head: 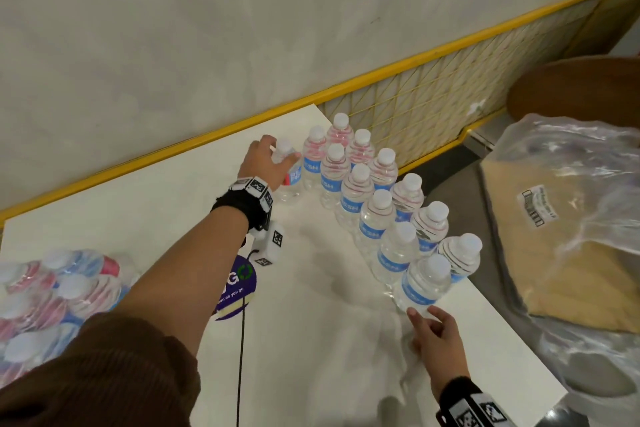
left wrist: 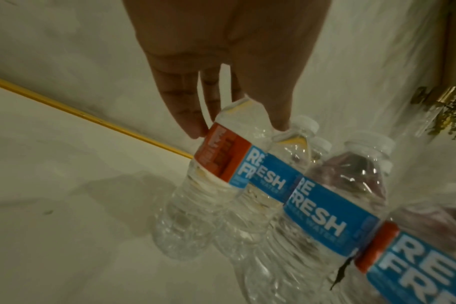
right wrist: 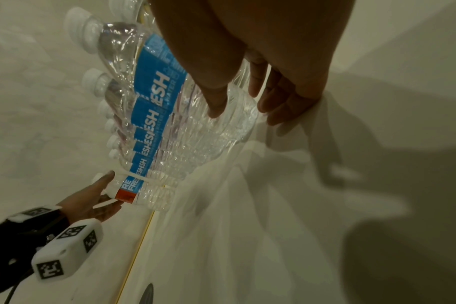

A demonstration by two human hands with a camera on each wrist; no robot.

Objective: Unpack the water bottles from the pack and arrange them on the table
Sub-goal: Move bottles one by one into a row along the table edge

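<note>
About 13 bottles (head: 375, 218) stand in 2 rows on the table (head: 311, 340); left hand (head: 265, 163) grips the end bottle (head: 289, 172), right hand (head: 433, 333) relaxed, touching the near one; pack (head: 52, 295) partly full.

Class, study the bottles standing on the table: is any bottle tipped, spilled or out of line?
None is tipped or spilled. The bottle held by the left hand stands alone at the far end, starting a third row beside the two rows.
</note>
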